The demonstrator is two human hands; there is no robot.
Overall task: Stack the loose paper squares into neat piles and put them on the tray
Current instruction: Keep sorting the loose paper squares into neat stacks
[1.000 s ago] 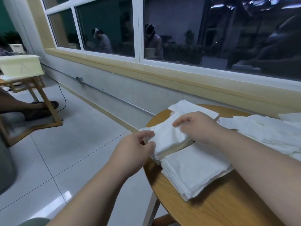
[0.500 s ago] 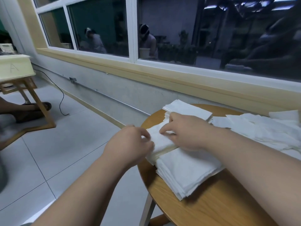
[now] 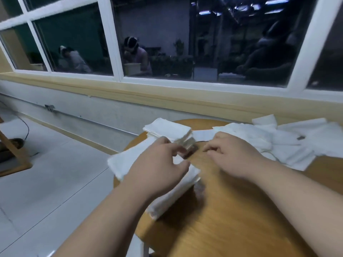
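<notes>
A thick pile of white paper squares (image 3: 128, 164) lies at the left edge of the round wooden table (image 3: 232, 219), partly overhanging it. My left hand (image 3: 159, 169) lies on top of this pile, thumb and curled fingers gripping its far edge; motion blur hides the exact hold. My right hand (image 3: 232, 154) hovers over bare wood just right of the pile, fingers loosely curled and holding nothing. A second neat stack (image 3: 168, 129) stands behind the hands. Loose, crumpled paper squares (image 3: 289, 141) spread in a heap at the right.
The table stands close to a wall under a window ledge (image 3: 167, 95). The tiled floor (image 3: 46, 182) drops away left of the table edge. A wooden stand leg (image 3: 11, 151) and a cable are at far left. A small dark object (image 3: 300, 137) lies on the loose heap.
My right hand has come off the paper and moved right over bare wood. The bundle both hands held now lies on the near pile under my left hand. The view has swung right.
</notes>
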